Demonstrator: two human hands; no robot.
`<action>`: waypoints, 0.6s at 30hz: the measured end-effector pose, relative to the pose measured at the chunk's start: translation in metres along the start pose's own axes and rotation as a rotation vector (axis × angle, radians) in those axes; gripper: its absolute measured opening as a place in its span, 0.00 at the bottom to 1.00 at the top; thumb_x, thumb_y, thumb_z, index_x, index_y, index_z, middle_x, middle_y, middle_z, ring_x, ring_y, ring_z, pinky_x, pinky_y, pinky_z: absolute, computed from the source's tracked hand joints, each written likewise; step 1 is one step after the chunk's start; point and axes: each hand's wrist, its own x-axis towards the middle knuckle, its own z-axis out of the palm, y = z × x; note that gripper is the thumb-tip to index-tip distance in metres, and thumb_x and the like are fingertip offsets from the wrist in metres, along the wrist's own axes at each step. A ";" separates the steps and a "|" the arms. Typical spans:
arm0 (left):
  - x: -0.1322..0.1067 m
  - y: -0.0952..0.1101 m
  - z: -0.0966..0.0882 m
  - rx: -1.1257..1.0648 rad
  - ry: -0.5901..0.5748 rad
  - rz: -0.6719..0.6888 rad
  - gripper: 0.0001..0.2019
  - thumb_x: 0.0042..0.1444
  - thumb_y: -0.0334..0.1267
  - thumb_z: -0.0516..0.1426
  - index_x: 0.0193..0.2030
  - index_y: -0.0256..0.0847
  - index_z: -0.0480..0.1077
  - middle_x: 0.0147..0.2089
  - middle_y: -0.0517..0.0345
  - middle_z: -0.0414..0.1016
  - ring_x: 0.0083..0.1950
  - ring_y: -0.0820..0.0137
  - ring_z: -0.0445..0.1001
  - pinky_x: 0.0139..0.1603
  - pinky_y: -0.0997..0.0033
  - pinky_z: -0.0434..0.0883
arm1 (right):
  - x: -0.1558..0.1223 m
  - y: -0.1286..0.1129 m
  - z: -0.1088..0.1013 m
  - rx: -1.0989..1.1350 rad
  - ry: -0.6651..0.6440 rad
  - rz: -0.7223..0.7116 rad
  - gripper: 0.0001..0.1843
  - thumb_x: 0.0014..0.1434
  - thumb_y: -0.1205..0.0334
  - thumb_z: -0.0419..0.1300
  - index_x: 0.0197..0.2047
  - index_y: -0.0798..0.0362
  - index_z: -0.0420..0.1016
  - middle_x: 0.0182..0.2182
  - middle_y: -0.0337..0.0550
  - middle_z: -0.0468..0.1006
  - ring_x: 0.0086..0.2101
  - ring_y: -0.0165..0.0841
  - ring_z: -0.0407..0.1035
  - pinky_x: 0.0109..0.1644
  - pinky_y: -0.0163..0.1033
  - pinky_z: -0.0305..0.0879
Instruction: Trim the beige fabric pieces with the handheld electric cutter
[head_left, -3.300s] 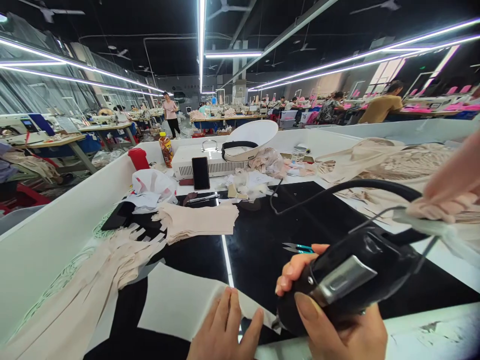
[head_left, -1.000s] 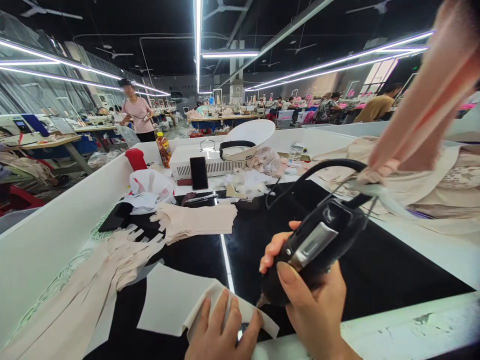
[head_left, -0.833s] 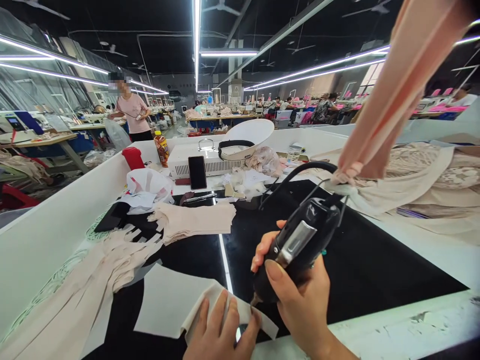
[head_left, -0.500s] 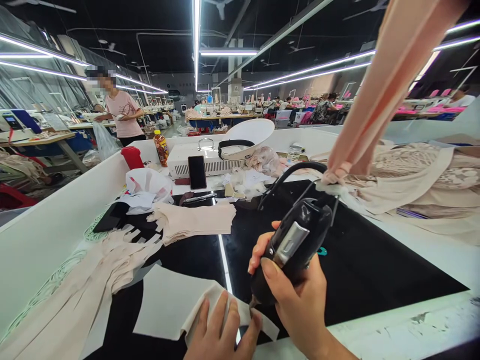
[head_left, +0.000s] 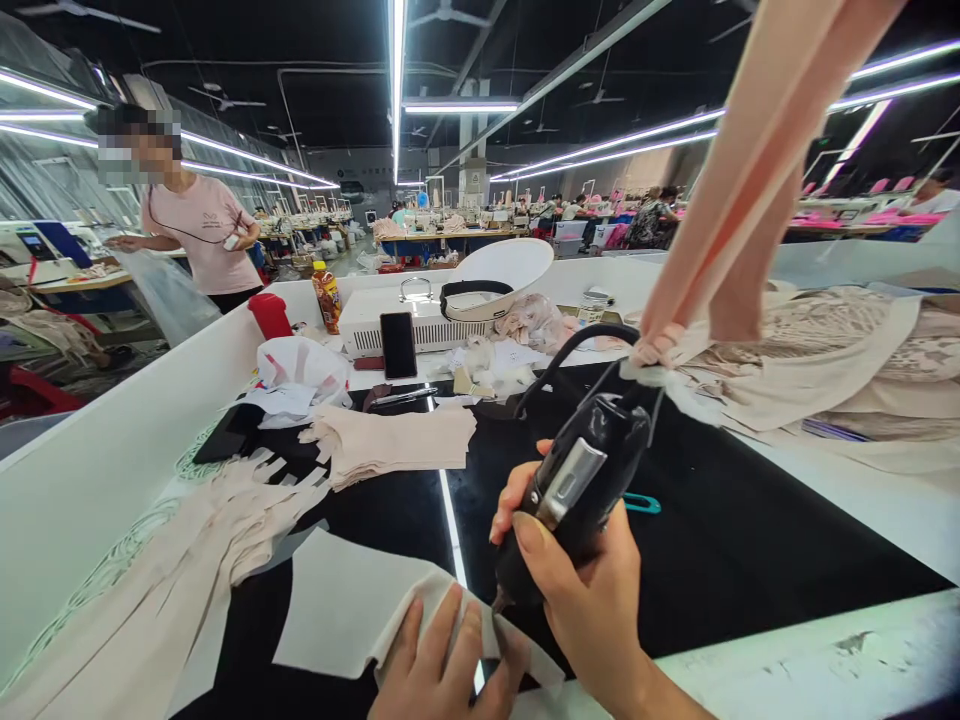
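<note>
The right hand (head_left: 592,600) was clamped around a black hand-held electric tool with a silver plate on its body (head_left: 577,490), thumb on top and fingers wrapped beneath. The left hand (head_left: 442,665) lay flat with its fingers apart and gripped nothing, pressing down a pale folded piece of cloth (head_left: 345,615) at the near edge of the black-topped counter (head_left: 750,540). The tool was over the near middle of the counter, its small metal tip (head_left: 499,602) down at the folded corner of the cloth, just beside the left fingertips; whether it quite touched could not be told. Its long axis ran on a slant, with the tip low and pointing down toward the near edge and slightly left. The butt rose away to the right, where a black cord (head_left: 570,350) looped off and a pink strip of fabric hanging from above (head_left: 750,170) was tied on. Judged from this, the work on that piece looked to be at its start or in mid-course. No mark, seam or cut showed on the cloth, and most of its surface lay untouched to the left of the tip. A stack of beige cut pieces (head_left: 394,440) sat toward the middle of the counter and a fan of beige strips (head_left: 187,560) lay along its left edge; whether those were finished or waiting could not be told. Teal-handled snips (head_left: 641,503) lay just beyond the right hand.
</note>
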 end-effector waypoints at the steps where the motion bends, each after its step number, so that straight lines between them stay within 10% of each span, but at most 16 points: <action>1: -0.001 -0.005 -0.001 -0.005 -0.011 0.043 0.13 0.76 0.37 0.55 0.59 0.56 0.77 0.54 0.57 0.81 0.60 0.58 0.81 0.61 0.55 0.79 | -0.001 -0.001 -0.001 0.005 0.005 -0.007 0.16 0.64 0.63 0.70 0.52 0.41 0.74 0.34 0.34 0.80 0.28 0.28 0.74 0.35 0.32 0.77; 8: 0.012 -0.039 -0.017 -0.098 -0.082 0.142 0.30 0.77 0.60 0.44 0.61 0.40 0.75 0.53 0.48 0.82 0.53 0.63 0.84 0.53 0.66 0.82 | -0.009 -0.001 -0.012 0.000 -0.082 -0.010 0.15 0.67 0.63 0.69 0.53 0.40 0.73 0.38 0.37 0.79 0.32 0.30 0.75 0.37 0.34 0.78; 18: 0.008 -0.045 -0.014 -0.079 -0.029 0.185 0.31 0.75 0.63 0.44 0.61 0.43 0.76 0.54 0.54 0.82 0.55 0.64 0.81 0.57 0.70 0.79 | -0.019 -0.004 -0.005 0.004 0.027 0.028 0.20 0.64 0.60 0.71 0.57 0.40 0.73 0.36 0.36 0.80 0.32 0.30 0.76 0.38 0.34 0.79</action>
